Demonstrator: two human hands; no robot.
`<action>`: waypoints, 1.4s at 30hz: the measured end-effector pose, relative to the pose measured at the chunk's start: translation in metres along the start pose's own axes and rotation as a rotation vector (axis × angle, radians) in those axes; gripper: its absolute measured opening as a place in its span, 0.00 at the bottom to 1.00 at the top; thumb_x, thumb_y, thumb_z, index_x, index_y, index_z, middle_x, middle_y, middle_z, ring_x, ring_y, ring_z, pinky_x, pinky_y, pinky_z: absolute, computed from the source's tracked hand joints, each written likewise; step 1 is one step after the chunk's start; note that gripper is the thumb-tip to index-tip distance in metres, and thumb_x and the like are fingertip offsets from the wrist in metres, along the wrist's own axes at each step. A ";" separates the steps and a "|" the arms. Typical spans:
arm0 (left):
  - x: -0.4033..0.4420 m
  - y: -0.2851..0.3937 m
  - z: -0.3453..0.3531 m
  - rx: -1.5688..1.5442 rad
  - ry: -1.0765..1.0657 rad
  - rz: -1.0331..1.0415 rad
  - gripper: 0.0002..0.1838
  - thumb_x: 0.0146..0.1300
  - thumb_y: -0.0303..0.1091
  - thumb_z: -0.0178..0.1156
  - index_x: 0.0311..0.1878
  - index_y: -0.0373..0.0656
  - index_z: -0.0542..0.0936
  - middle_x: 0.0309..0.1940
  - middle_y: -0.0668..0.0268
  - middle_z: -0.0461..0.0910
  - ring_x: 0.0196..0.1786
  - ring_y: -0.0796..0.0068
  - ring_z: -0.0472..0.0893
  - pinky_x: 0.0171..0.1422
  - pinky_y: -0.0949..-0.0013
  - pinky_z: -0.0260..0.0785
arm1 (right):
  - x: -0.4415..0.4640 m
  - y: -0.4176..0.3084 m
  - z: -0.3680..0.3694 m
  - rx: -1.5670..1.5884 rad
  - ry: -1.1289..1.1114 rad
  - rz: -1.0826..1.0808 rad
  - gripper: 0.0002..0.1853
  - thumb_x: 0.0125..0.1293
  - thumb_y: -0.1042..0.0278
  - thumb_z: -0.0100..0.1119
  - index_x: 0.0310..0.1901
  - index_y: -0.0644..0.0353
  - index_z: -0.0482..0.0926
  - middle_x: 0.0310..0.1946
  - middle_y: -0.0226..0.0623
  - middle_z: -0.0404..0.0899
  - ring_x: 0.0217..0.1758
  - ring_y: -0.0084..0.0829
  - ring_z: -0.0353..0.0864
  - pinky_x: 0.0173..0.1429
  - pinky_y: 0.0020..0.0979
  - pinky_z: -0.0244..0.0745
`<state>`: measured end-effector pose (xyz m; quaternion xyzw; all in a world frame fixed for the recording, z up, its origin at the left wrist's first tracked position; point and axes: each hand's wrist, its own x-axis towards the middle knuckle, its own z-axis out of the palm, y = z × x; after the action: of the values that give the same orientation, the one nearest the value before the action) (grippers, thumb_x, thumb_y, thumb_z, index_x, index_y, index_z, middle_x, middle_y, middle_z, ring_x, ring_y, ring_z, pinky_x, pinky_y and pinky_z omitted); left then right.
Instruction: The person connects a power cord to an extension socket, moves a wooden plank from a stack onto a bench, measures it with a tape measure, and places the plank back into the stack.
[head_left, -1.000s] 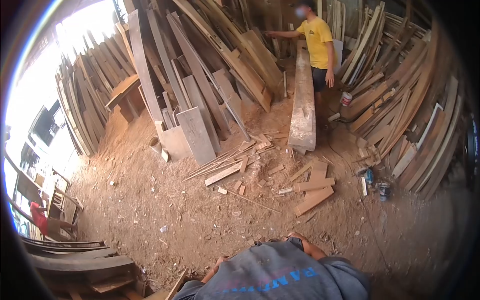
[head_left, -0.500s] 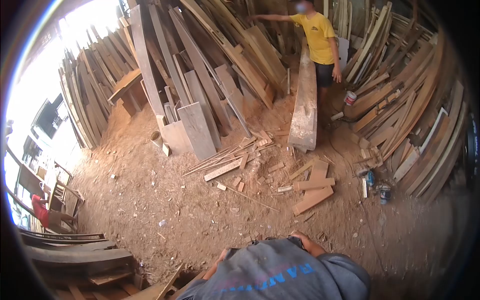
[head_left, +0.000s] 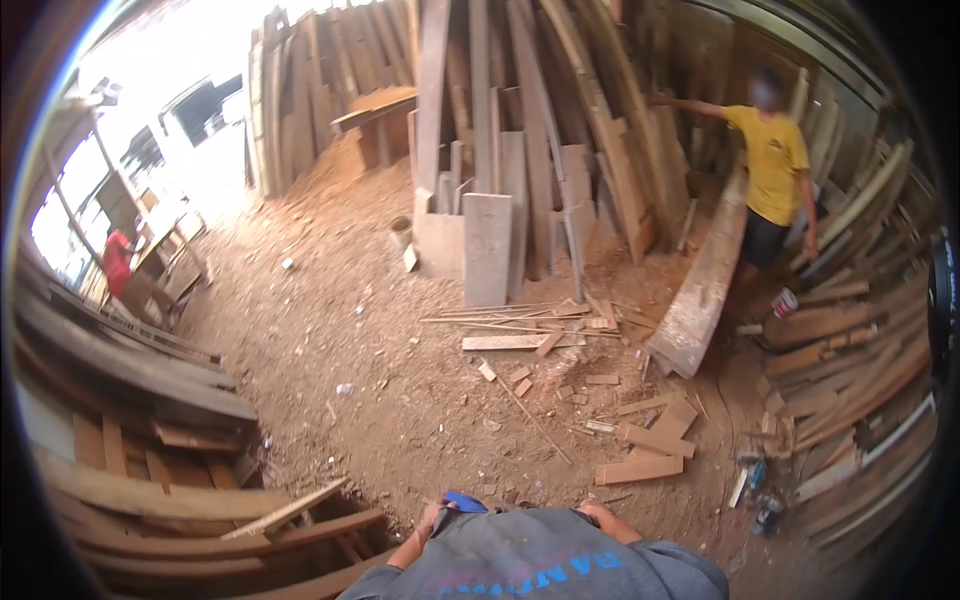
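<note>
- Step in hand, by judgement: handling a blue object (head_left: 466,502) close in front of the body.
- At the left grip (head_left: 428,518): raised beside the upper edge of a grey sweatshirt (head_left: 540,550), with the blue object right at the fingertips, touching or nearly so. Cannot tell whether clenched around it or merely resting against it; too small and partly hidden.
- At the right grip (head_left: 603,514): placed near the opposite end of the same edge, well apart from the left grip, with fingers mostly out of sight behind the cloth. Cannot tell whether clenched, released or grasping anything.
- For the blue object: just beside the left grip, beyond the sweatshirt's edge, above the floor (head_left: 300,360). Cannot tell what kind.
- For the next move, by judgement: calling for a sure hold at left and careful footing among the scraps.
- Near at left: a stack of planks (head_left: 150,490), with a loose narrow strip (head_left: 288,508) lying across it.
- Ahead to the right: short boards (head_left: 655,440) crossed over one another, near a pale strip (head_left: 510,343) and scattered offcuts.
- Farther off: a broad slab (head_left: 705,290) beside a co-worker in a yellow shirt (head_left: 772,165), with one arm stretched toward leaning boards (head_left: 487,250).
</note>
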<state>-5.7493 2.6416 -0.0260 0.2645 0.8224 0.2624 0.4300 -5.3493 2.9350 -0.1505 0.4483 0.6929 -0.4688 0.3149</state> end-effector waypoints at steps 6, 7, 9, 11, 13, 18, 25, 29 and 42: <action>-0.029 -0.010 -0.038 -0.314 0.230 -0.241 0.21 0.57 0.43 0.60 0.47 0.35 0.80 0.40 0.56 0.83 0.44 0.67 0.81 0.50 0.66 0.71 | -0.086 -0.148 -0.066 -0.117 0.028 0.103 0.33 0.44 0.44 0.66 0.43 0.68 0.80 0.46 0.50 0.79 0.49 0.41 0.80 0.49 0.39 0.74; -0.026 -0.023 -0.040 -0.313 0.251 -0.243 0.21 0.57 0.43 0.60 0.47 0.35 0.80 0.40 0.56 0.83 0.44 0.66 0.81 0.50 0.66 0.71 | -0.071 -0.154 -0.067 -0.130 0.037 0.064 0.32 0.45 0.44 0.65 0.39 0.69 0.81 0.40 0.51 0.81 0.42 0.41 0.81 0.44 0.39 0.75; -0.018 -0.051 -0.044 -0.276 0.252 -0.197 0.21 0.57 0.43 0.60 0.47 0.36 0.80 0.40 0.56 0.83 0.44 0.66 0.81 0.51 0.66 0.71 | -0.042 -0.179 -0.073 -0.161 0.047 0.012 0.28 0.46 0.46 0.64 0.35 0.69 0.82 0.32 0.51 0.82 0.33 0.40 0.82 0.37 0.39 0.75; -0.007 -0.096 -0.042 -0.200 0.205 -0.112 0.21 0.57 0.43 0.59 0.48 0.36 0.80 0.40 0.56 0.83 0.43 0.64 0.81 0.51 0.65 0.71 | -0.024 -0.220 -0.079 -0.194 0.040 -0.011 0.24 0.47 0.50 0.63 0.33 0.68 0.83 0.28 0.48 0.82 0.29 0.38 0.80 0.35 0.40 0.75; -0.001 -0.109 -0.061 -0.192 0.155 -0.110 0.21 0.57 0.43 0.59 0.48 0.36 0.80 0.40 0.56 0.83 0.44 0.64 0.81 0.52 0.65 0.71 | -0.018 -0.273 -0.090 -0.240 0.022 -0.011 0.26 0.51 0.50 0.60 0.40 0.69 0.80 0.42 0.54 0.78 0.46 0.45 0.78 0.48 0.40 0.73; 0.029 -0.108 -0.153 -0.376 0.127 -0.227 0.21 0.58 0.43 0.58 0.48 0.36 0.80 0.40 0.54 0.83 0.45 0.62 0.81 0.52 0.64 0.71 | 0.021 -0.396 -0.092 -0.333 0.181 -0.154 0.19 0.52 0.56 0.59 0.33 0.68 0.83 0.32 0.48 0.83 0.36 0.40 0.83 0.41 0.36 0.76; 0.076 -0.086 -0.301 -0.306 0.258 -0.397 0.23 0.58 0.43 0.56 0.49 0.34 0.78 0.38 0.52 0.82 0.43 0.61 0.81 0.49 0.63 0.72 | 0.036 -0.551 -0.091 -0.102 0.059 -0.203 0.21 0.53 0.57 0.58 0.41 0.68 0.80 0.41 0.53 0.81 0.46 0.45 0.81 0.49 0.38 0.74; 0.108 -0.128 -0.330 -0.478 0.269 -0.422 0.22 0.59 0.43 0.55 0.50 0.36 0.78 0.34 0.56 0.81 0.34 0.67 0.80 0.39 0.66 0.72 | 0.028 -0.584 -0.087 -0.329 0.211 -0.268 0.22 0.51 0.56 0.59 0.40 0.68 0.81 0.40 0.52 0.81 0.44 0.42 0.81 0.46 0.37 0.74; 0.177 -0.172 -0.377 -0.269 -0.001 -0.407 0.22 0.55 0.49 0.61 0.44 0.39 0.81 0.31 0.64 0.81 0.34 0.72 0.79 0.38 0.66 0.71 | 0.247 -0.602 -0.147 -0.448 -0.114 -0.248 0.23 0.45 0.59 0.70 0.40 0.68 0.82 0.40 0.55 0.82 0.44 0.37 0.80 0.39 0.42 0.76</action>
<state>-6.1909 2.5569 -0.0543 0.0340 0.8163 0.2773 0.5056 -6.0018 3.0570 -0.0875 0.2519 0.8103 -0.3630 0.3849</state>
